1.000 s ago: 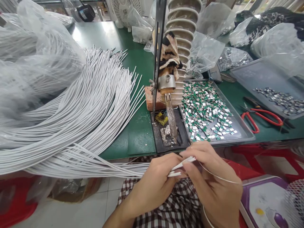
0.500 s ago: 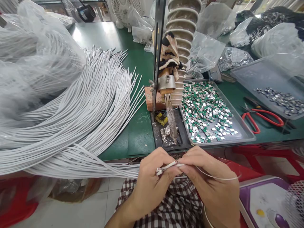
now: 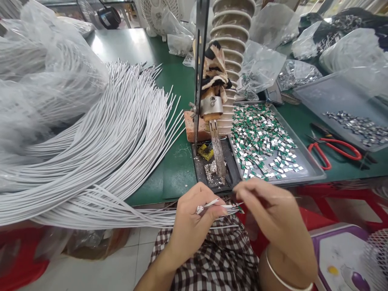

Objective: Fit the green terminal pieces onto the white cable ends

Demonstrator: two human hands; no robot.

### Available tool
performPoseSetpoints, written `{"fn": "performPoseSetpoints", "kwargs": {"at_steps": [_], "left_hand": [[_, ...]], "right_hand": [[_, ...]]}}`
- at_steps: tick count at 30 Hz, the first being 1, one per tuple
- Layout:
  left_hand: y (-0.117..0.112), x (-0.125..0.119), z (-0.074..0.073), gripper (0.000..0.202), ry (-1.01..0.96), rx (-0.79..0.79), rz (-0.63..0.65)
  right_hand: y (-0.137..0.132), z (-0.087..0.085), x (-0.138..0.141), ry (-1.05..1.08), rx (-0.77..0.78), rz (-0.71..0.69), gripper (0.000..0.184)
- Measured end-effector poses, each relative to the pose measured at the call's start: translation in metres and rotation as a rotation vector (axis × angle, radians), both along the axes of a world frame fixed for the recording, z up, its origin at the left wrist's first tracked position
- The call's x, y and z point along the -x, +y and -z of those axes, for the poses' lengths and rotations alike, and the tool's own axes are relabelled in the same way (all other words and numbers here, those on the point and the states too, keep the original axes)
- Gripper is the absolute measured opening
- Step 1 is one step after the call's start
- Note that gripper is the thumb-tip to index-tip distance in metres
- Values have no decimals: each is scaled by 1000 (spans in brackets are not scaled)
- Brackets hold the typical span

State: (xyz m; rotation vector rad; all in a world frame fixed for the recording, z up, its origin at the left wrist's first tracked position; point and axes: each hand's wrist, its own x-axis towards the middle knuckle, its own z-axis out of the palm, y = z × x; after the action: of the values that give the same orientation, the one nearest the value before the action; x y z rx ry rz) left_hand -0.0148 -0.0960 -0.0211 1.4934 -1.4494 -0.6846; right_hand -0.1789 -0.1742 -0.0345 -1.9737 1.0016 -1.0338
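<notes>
My left hand [image 3: 190,222] is closed around a few white cables [image 3: 212,203], their cut ends sticking out between thumb and fingers. Just past its fingertips, at the cables' other ends, a small green circuit board [image 3: 240,208] shows. My right hand [image 3: 277,220] is raised to the right of it, thumb and fingers pinched together and a little blurred. A thin, pale wire [image 3: 291,197] trails out behind that hand. Beyond both hands, a soldering iron [image 3: 217,151] is clamped tip down over a black tray [image 3: 200,173] with solder bits.
A large bundle of white cables [image 3: 100,149] spreads over the left of the table. On the right lie a metal tray [image 3: 309,173] of small green boards, red-handled pliers [image 3: 342,148] and a plastic bin [image 3: 321,93] of metal parts. A ribbed hose [image 3: 232,44] rises behind the iron.
My right hand has moved up and to the right, away from the cable ends it was touching. The left hand still grips the cables, and the small green board is now visible.
</notes>
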Motion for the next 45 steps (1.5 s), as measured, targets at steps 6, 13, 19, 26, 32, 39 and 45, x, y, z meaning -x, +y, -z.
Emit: {"fn": "performPoseSetpoints", "kwargs": {"at_steps": [6,13,19,26,32,39,45], "left_hand": [[-2,3,2,15,51,-107,6],[1,2,6,16,52,-153,16],[0,2,5,18,51,-161,-52],[-1,4,0,21,147,-181,-65],[-6,7,-5,22,198,-175,-110],[-12,13,-9,20,182,-116,-185],[-11,12,-10,18,177,-76,-192]], "right_hand": [[-50,35,-1,475,165,373,22],[-52,34,3,386,117,345,4],[-46,30,8,166,116,418,14],[-44,34,5,95,186,468,24],[-16,22,-5,-179,-27,422,19],[21,8,-25,-438,-132,92,14],[23,9,-30,-453,-100,90,17]]}}
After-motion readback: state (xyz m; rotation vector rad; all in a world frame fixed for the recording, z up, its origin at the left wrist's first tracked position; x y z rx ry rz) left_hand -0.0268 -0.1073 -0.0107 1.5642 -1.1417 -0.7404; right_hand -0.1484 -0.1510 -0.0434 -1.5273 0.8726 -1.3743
